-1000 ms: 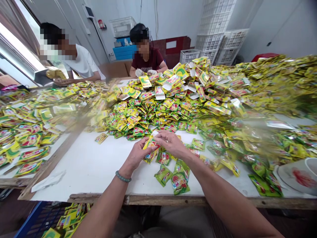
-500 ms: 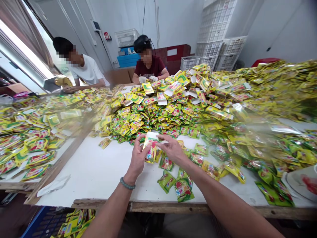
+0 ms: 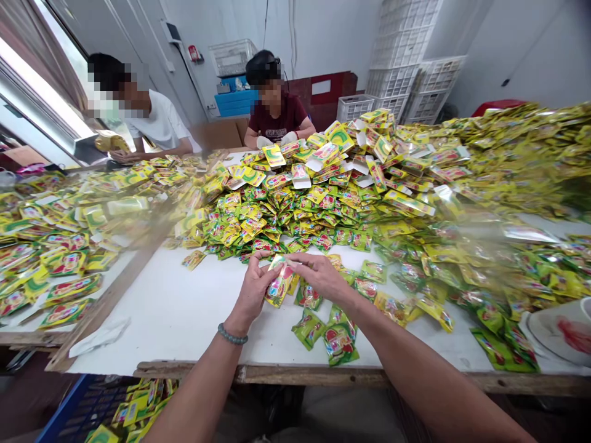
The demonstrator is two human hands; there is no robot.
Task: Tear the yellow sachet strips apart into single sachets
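Open white tabletop [image 3: 184, 314] is stretching from the left hand [image 3: 253, 288] to the wooden strip [image 3: 104, 307], while packets [image 3: 340, 343] are crowding the right. Before the pile [image 3: 318, 206], the left hand is pinching a yellow box [image 3: 278, 288], its white end showing less than half a second ago. The right hand's [image 3: 321, 277] fingertips are closing on that end, partly hiding it.

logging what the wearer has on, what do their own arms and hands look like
Both the left hand and right hand are ungloved. A bracelet of round, grey-green beads circles the left wrist; nothing worn shows on the right. No sleeves cover the visible parts of the left forearm or right forearm.
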